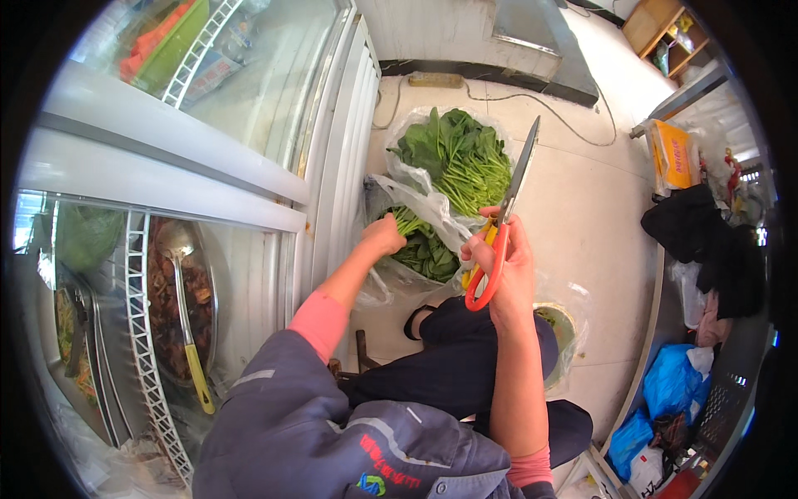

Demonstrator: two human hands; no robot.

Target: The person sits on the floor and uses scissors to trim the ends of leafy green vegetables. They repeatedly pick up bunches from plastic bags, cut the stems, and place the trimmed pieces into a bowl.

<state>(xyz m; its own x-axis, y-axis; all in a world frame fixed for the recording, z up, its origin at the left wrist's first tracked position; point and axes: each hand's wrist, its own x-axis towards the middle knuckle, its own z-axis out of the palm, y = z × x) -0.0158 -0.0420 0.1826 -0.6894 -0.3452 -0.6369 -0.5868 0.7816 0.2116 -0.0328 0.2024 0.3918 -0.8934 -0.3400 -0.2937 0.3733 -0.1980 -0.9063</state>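
Note:
My right hand (512, 268) holds a pair of scissors (492, 249) with red and yellow handles, its long blades pointing away from me. The thumb and fingers of that hand also touch the edge of a clear plastic bag (427, 198). My left hand (384, 235) grips the stems of leafy greens (430, 256) inside this bag, low on the floor. Just beyond, a larger heap of leafy greens (455, 156) lies with its stems towards me in another clear plastic bag. Whether the scissor blades are fully closed is hard to tell.
A glass-fronted fridge (336, 156) with food trays stands at the left. Beside my legs is a plastic-lined container (564, 337). A shelf (648, 324) with blue bags and dark cloth stands at the right. A cable (548, 103) crosses the floor near the wall.

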